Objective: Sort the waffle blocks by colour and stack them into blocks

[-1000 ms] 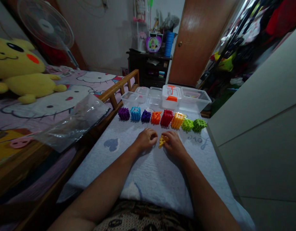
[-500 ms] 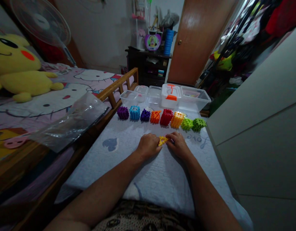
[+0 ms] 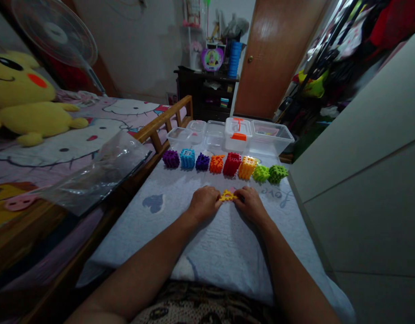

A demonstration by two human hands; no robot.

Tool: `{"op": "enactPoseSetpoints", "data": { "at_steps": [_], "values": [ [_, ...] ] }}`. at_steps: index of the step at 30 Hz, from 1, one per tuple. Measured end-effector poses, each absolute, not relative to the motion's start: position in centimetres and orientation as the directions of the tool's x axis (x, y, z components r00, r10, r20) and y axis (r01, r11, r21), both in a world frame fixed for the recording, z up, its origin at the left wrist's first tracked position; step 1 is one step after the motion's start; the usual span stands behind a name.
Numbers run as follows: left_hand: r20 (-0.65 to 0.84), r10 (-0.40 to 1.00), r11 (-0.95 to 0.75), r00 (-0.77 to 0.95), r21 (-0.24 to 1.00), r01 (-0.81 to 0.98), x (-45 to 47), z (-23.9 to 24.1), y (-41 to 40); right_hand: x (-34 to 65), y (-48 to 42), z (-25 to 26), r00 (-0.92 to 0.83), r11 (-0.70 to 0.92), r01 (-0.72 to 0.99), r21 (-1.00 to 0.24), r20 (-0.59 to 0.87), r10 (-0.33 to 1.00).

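Note:
Between my hands is a small yellow toy building piece [image 3: 227, 196] with notched edges and an arched gap. My left hand [image 3: 205, 200] pinches its left end, and my right hand [image 3: 249, 200] pinches the right end. Both hands are low over the cloth-covered table [image 3: 227, 252]. Beyond them stands a row of coloured notched blocks: purple [image 3: 171, 159], light blue [image 3: 187, 158], dark violet [image 3: 202, 161], orange [image 3: 216, 164], red [image 3: 232, 164], yellow-orange [image 3: 247, 167], lime [image 3: 261, 173] and green [image 3: 278, 174]. The fingertips are partly hidden.
Clear plastic boxes [image 3: 273, 136] line the table's far edge, with a white-lidded box [image 3: 238, 135] having orange latches among them. A wooden bed rail [image 3: 160, 121] and a plastic bag [image 3: 102, 171] are on the left. A pale cabinet [image 3: 369, 180] borders the right.
The yellow piece has turned between my fingers and now lies more level, with its arch showing. My left hand has shifted slightly left.

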State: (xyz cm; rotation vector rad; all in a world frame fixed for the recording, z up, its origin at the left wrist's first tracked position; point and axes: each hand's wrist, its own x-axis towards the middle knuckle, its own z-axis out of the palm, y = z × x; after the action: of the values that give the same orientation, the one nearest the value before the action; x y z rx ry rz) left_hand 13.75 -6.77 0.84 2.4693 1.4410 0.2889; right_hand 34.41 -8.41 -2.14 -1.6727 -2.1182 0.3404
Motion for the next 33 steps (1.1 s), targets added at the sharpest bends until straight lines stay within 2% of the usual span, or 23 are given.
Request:
{"op": "enactPoseSetpoints", "data": {
  "at_steps": [3,6,15,19,22,25,29,33],
  "values": [
    [-0.019,0.890,-0.410,0.456,0.404,0.818,13.5,0.8,-6.4,34.3,-8.4,-2.3,-0.194,0.256,0.858,-0.445,0.181,0.964],
    [-0.022,0.893,-0.400,0.449,0.419,0.815,13.3,0.8,-6.3,34.2,-8.5,-2.3,-0.204,0.268,0.858,-0.438,0.190,0.960],
    [0.070,0.825,-0.554,0.561,0.299,0.777,13.3,0.6,-6.3,34.4,-8.4,-2.1,-0.210,0.277,0.860,-0.428,0.197,0.958],
    [0.133,0.785,-0.615,0.606,0.288,0.734,13.0,0.3,-5.9,34.8,-8.3,-1.8,-0.202,0.274,0.809,-0.520,0.192,0.960],
    [0.214,0.764,-0.643,0.608,0.315,0.698,12.7,0.4,-5.5,35.7,-8.2,-1.7,-0.152,0.230,0.685,-0.692,0.173,0.973],
    [0.276,0.758,-0.652,0.592,0.343,0.676,12.7,1.1,-5.3,36.5,-8.1,-1.7,-0.016,0.141,0.512,-0.847,0.155,0.988],
    [0.367,0.755,-0.654,0.544,0.356,0.668,13.6,2.4,-5.2,37.1,-8.1,-1.4,0.141,0.058,0.314,-0.948,0.107,0.984],
    [0.429,0.715,-0.692,0.552,0.322,0.646,14.8,2.7,-5.3,37.3,-8.5,-0.8,0.127,-0.022,0.050,-0.999,-0.015,0.992]
  ]
}}
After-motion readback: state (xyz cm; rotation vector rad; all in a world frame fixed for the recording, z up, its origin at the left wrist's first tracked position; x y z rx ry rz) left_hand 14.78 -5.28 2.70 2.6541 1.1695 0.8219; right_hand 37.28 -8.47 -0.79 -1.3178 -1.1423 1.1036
